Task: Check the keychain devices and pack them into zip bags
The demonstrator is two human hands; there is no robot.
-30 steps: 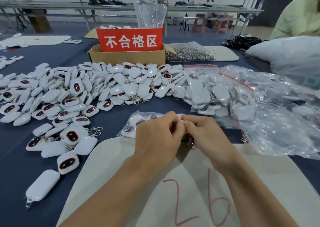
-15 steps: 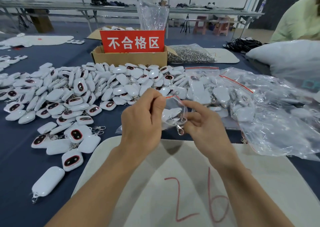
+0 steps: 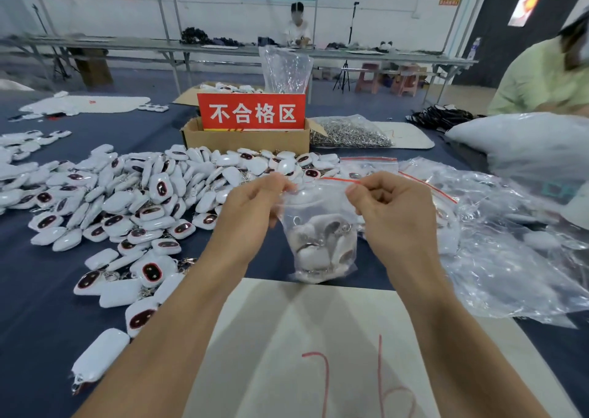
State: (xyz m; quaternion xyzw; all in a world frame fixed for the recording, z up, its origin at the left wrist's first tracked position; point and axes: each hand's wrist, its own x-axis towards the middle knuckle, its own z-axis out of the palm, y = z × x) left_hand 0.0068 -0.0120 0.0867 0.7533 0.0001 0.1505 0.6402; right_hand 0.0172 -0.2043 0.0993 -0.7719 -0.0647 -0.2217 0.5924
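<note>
Up went the bag point(image 3: 318, 226) above the table point(image 3: 47, 303), with fingers of the left hand point(image 3: 251, 207) and right hand point(image 3: 392, 207) pinching its top corners; it looks thin, slippery and bottom-heavy with devices point(image 3: 322, 248), so hold the stiffer zip strip point(image 3: 338, 180)

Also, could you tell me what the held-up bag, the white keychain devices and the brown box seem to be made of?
The zip bag looks like thin clear plastic film: see-through, glossy, wrinkled, with a red seal strip. The keychain devices seem hard glossy white plastic, given their highlights, with dark shiny windows. The box appears to be matte brown cardboard, with folded flaps.
</note>
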